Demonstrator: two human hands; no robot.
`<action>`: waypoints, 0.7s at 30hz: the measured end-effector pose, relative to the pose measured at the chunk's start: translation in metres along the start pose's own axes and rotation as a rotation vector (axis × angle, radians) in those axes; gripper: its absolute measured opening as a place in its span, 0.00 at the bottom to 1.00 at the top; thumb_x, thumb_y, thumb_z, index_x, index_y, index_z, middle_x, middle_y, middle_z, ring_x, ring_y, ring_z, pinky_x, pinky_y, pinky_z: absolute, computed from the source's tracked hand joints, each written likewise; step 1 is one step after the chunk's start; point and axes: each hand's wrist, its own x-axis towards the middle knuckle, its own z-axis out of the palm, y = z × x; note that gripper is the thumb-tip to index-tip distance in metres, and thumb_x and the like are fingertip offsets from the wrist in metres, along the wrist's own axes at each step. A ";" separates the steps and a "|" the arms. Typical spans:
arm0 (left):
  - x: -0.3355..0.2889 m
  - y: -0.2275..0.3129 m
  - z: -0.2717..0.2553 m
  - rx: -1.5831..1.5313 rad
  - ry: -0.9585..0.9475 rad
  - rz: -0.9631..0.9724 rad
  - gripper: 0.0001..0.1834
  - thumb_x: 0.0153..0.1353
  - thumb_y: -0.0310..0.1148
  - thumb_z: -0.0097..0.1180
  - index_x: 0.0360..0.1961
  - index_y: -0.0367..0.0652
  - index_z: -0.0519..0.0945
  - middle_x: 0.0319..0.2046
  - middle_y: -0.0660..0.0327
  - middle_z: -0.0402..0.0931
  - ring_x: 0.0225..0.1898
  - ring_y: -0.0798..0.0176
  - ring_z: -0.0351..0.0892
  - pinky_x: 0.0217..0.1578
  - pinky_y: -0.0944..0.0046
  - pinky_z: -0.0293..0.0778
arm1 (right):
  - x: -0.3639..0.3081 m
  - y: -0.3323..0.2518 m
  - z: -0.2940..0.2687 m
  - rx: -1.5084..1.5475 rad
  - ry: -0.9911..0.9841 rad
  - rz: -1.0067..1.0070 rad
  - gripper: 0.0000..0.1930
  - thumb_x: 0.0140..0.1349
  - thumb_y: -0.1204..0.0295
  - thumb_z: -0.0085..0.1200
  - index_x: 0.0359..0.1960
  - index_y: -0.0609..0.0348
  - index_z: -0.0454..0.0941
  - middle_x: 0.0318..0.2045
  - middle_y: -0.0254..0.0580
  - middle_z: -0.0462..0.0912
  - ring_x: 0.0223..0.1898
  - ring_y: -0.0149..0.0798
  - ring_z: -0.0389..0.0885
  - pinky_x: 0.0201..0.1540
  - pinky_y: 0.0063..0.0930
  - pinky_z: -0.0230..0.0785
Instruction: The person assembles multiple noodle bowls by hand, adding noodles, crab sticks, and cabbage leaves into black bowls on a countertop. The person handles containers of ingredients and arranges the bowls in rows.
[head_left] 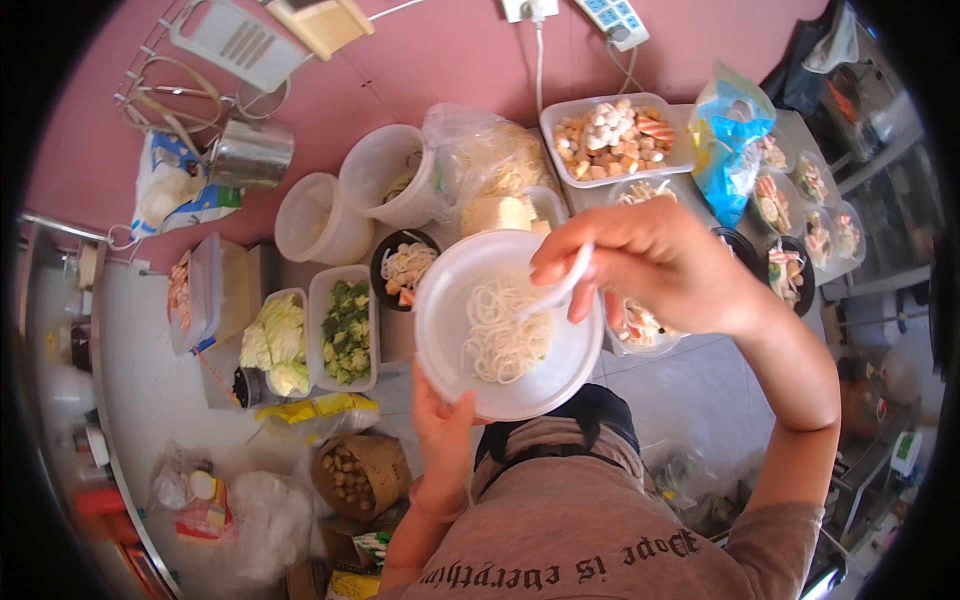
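A round white plastic bowl (440, 372) with pale noodles (508, 335) in it is held up in front of my body. My left hand (441, 425) grips it at the lower left rim, thumb on the edge. Above the bowl's right side, my right hand (640, 262) pinches a slim white curved strip (570, 285), which slants down to the noodles. It looks like a plastic utensil, but its lower end cannot be made out. Behind the bowl, a black bowl (378, 282) holds noodles and food pieces.
Tubs of broccoli (346, 330) and cabbage (275, 340) stand on the left. White buckets (318, 222), a tray of cubed food (612, 140) and a blue bag (733, 140) line the wall. Filled bowls (815, 240) sit at right. A paper bag (385, 475) stands below left.
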 end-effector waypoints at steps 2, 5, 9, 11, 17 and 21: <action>0.000 -0.003 -0.007 -0.008 0.019 0.000 0.39 0.62 0.14 0.46 0.75 0.39 0.51 0.61 0.54 0.69 0.52 0.62 0.79 0.35 0.68 0.86 | -0.015 0.002 -0.013 0.053 0.096 -0.025 0.10 0.73 0.77 0.49 0.51 0.64 0.79 0.37 0.37 0.86 0.34 0.25 0.84 0.30 0.18 0.76; -0.007 -0.003 -0.014 -0.078 0.120 -0.017 0.39 0.61 0.15 0.46 0.74 0.40 0.53 0.61 0.54 0.70 0.52 0.62 0.80 0.34 0.67 0.86 | -0.040 0.009 -0.035 0.025 0.182 -0.005 0.11 0.74 0.76 0.47 0.52 0.65 0.79 0.37 0.40 0.86 0.35 0.27 0.86 0.30 0.17 0.76; -0.015 -0.008 -0.027 -0.010 0.218 -0.009 0.35 0.62 0.19 0.47 0.72 0.40 0.58 0.59 0.56 0.72 0.47 0.63 0.81 0.29 0.69 0.81 | -0.071 0.076 -0.060 0.017 0.284 0.185 0.11 0.74 0.77 0.46 0.52 0.64 0.79 0.33 0.37 0.85 0.34 0.28 0.86 0.31 0.19 0.77; -0.016 -0.010 -0.030 0.015 0.254 -0.019 0.35 0.62 0.19 0.46 0.72 0.41 0.58 0.60 0.56 0.71 0.48 0.62 0.80 0.30 0.68 0.80 | -0.090 0.135 -0.063 -0.039 0.274 0.291 0.11 0.72 0.80 0.47 0.52 0.67 0.77 0.36 0.42 0.84 0.34 0.30 0.85 0.32 0.23 0.79; -0.028 -0.008 -0.035 -0.058 0.348 -0.048 0.40 0.60 0.15 0.46 0.75 0.41 0.53 0.64 0.52 0.66 0.52 0.57 0.80 0.31 0.64 0.86 | -0.099 0.231 -0.089 -0.906 0.152 0.240 0.14 0.63 0.79 0.53 0.49 0.58 0.81 0.45 0.49 0.84 0.43 0.53 0.83 0.48 0.43 0.76; -0.036 -0.010 -0.026 -0.053 0.417 -0.017 0.38 0.61 0.17 0.45 0.74 0.42 0.54 0.65 0.52 0.66 0.54 0.55 0.79 0.33 0.61 0.86 | -0.050 0.225 -0.132 -0.984 0.351 0.338 0.12 0.60 0.75 0.59 0.45 0.50 0.82 0.44 0.47 0.81 0.43 0.52 0.84 0.45 0.45 0.76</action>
